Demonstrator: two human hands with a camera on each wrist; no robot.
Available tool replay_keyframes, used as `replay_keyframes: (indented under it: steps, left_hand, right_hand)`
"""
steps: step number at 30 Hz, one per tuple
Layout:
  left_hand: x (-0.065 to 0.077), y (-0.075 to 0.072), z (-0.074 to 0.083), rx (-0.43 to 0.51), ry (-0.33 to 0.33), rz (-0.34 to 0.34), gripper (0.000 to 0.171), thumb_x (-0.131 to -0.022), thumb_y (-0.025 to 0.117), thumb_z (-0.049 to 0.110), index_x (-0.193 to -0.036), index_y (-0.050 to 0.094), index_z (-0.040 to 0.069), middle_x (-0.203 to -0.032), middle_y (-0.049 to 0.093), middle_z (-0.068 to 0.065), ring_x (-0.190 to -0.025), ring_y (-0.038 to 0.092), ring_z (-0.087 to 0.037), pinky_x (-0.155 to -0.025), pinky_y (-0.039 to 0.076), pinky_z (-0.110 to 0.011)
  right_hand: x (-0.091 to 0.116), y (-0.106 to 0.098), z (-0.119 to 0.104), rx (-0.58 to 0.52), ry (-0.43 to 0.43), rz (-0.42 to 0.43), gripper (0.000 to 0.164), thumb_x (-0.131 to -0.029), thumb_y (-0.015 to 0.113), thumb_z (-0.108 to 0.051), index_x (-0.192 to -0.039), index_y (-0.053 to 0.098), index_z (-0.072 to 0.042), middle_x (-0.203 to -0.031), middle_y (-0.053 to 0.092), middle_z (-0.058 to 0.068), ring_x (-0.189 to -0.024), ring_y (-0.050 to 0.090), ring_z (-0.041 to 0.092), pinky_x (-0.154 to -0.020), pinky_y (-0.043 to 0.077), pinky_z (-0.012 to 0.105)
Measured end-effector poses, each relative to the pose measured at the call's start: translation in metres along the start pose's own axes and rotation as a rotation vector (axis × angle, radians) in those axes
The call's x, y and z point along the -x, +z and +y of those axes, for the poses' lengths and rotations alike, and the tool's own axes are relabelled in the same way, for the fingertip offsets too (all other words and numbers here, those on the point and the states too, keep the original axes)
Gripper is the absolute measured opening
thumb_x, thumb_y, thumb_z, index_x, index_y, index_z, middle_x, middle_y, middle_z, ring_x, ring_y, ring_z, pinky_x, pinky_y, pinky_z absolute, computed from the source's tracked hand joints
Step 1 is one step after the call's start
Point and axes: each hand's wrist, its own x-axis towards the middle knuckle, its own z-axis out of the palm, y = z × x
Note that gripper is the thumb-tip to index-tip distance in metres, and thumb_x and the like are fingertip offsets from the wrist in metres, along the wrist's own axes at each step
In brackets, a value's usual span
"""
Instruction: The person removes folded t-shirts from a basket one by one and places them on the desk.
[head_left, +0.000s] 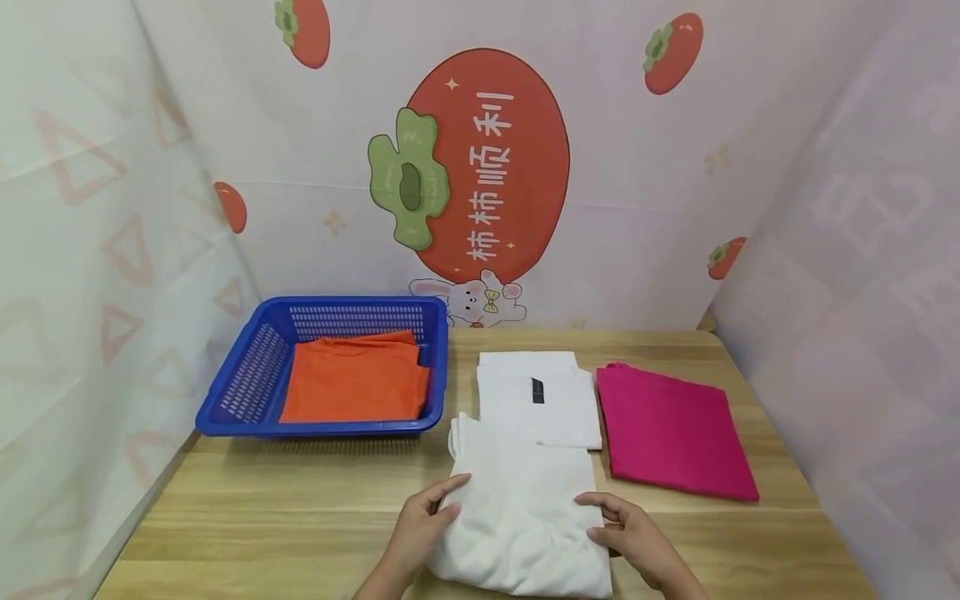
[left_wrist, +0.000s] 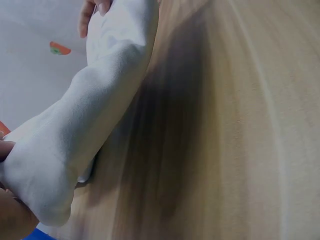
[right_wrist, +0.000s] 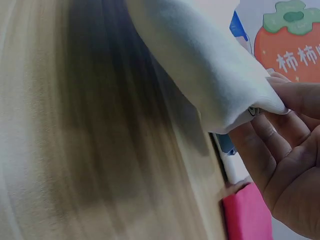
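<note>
A folded white T-shirt (head_left: 521, 508) is held between both hands close to the table's near side. My left hand (head_left: 417, 533) grips its left edge, thumb on top. On the opposite edge, my right hand (head_left: 633, 533) pinches the fabric between thumb and fingers. The right wrist view shows the cloth (right_wrist: 210, 70) raised off the wood with a shadow below, and a bit of dark print at its fold. In the left wrist view its lower side (left_wrist: 95, 95) hangs as a soft roll. Its far end overlaps another folded white shirt (head_left: 517, 392) with a black neck label.
A blue plastic basket (head_left: 318, 429) stands at the back left, with a folded orange shirt (head_left: 352, 379) inside. To the right lies a folded magenta garment (head_left: 675, 429) on the wooden table (head_left: 285, 508). Printed curtains (head_left: 615, 208) enclose the back and sides.
</note>
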Motion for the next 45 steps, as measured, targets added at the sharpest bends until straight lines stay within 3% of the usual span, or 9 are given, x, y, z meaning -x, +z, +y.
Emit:
replay_keyframes:
  steps: [5, 9, 16, 22, 27, 33, 38, 45]
  left_hand:
    - [0.004, 0.003, -0.009, 0.040, -0.037, -0.020, 0.032, -0.079, 0.054, -0.001, -0.111, 0.058, 0.001, -0.121, 0.047, -0.016, -0.114, 0.037, -0.024, -0.086, 0.034, -0.021]
    - [0.007, 0.005, -0.015, 0.040, -0.061, -0.018, 0.032, -0.078, 0.054, -0.002, -0.110, 0.059, 0.000, -0.120, 0.048, -0.016, -0.114, 0.036, -0.026, -0.087, 0.035, -0.024]
    - [0.008, 0.009, -0.025, 0.051, -0.091, 0.022, 0.033, -0.076, 0.053, -0.005, -0.109, 0.058, -0.002, -0.120, 0.048, -0.018, -0.113, 0.036, -0.026, -0.085, 0.036, -0.023]
    - [0.011, 0.011, -0.029, -0.019, -0.099, 0.053, 0.033, -0.075, 0.054, -0.006, -0.108, 0.059, -0.003, -0.118, 0.049, -0.020, -0.111, 0.039, -0.030, -0.087, 0.037, -0.035]
    - [0.012, 0.010, -0.033, -0.055, -0.143, 0.062, 0.034, -0.076, 0.053, -0.006, -0.109, 0.058, -0.002, -0.121, 0.045, -0.022, -0.115, 0.035, -0.037, -0.090, 0.033, -0.043]
    - [0.010, 0.010, -0.041, -0.056, -0.170, 0.063, 0.035, -0.075, 0.052, -0.007, -0.110, 0.057, -0.003, -0.121, 0.043, -0.026, -0.114, 0.034, -0.041, -0.088, 0.034, -0.044]
    - [0.010, 0.008, -0.044, -0.093, -0.202, 0.078, 0.036, -0.074, 0.053, -0.008, -0.110, 0.057, -0.003, -0.120, 0.044, -0.026, -0.114, 0.033, -0.042, -0.088, 0.033, -0.045]
    - [0.011, 0.007, -0.047, -0.145, -0.206, 0.069, 0.037, -0.073, 0.055, -0.008, -0.109, 0.058, -0.003, -0.118, 0.045, -0.027, -0.112, 0.035, -0.043, -0.087, 0.034, -0.046]
  right_hand:
    - [0.003, -0.003, 0.008, -0.056, 0.039, -0.036, 0.044, -0.083, 0.052, -0.002, -0.122, 0.036, 0.011, -0.082, 0.055, 0.008, -0.081, 0.059, 0.026, -0.066, 0.048, 0.037]
    - [0.004, -0.004, 0.012, -0.088, 0.057, -0.052, 0.044, -0.084, 0.051, -0.002, -0.122, 0.036, 0.012, -0.092, 0.059, 0.015, -0.082, 0.058, 0.027, -0.067, 0.048, 0.037]
    - [0.005, -0.008, 0.018, -0.083, 0.041, -0.064, 0.044, -0.083, 0.052, -0.002, -0.120, 0.035, 0.014, -0.091, 0.059, 0.014, -0.082, 0.058, 0.024, -0.068, 0.048, 0.035]
    - [0.004, -0.012, 0.028, -0.054, 0.008, -0.058, 0.044, -0.083, 0.051, 0.000, -0.119, 0.033, 0.018, -0.098, 0.057, 0.017, -0.082, 0.057, 0.022, -0.068, 0.047, 0.033]
    - [0.006, -0.014, 0.036, -0.074, 0.044, -0.026, 0.044, -0.082, 0.052, 0.001, -0.118, 0.033, 0.018, -0.103, 0.056, 0.019, -0.084, 0.057, 0.021, -0.069, 0.047, 0.034]
    - [0.008, -0.015, 0.043, -0.160, 0.089, -0.021, 0.043, -0.082, 0.052, -0.001, -0.118, 0.037, 0.015, -0.105, 0.056, 0.018, -0.087, 0.058, 0.026, -0.071, 0.047, 0.040]
    - [0.006, -0.016, 0.053, -0.196, 0.064, -0.039, 0.042, -0.082, 0.052, -0.002, -0.118, 0.037, 0.015, -0.104, 0.057, 0.017, -0.086, 0.058, 0.028, -0.072, 0.047, 0.041]
    - [0.004, -0.016, 0.060, -0.170, 0.065, -0.007, 0.041, -0.082, 0.052, 0.000, -0.117, 0.037, 0.015, -0.104, 0.057, 0.020, -0.085, 0.058, 0.029, -0.070, 0.047, 0.041]
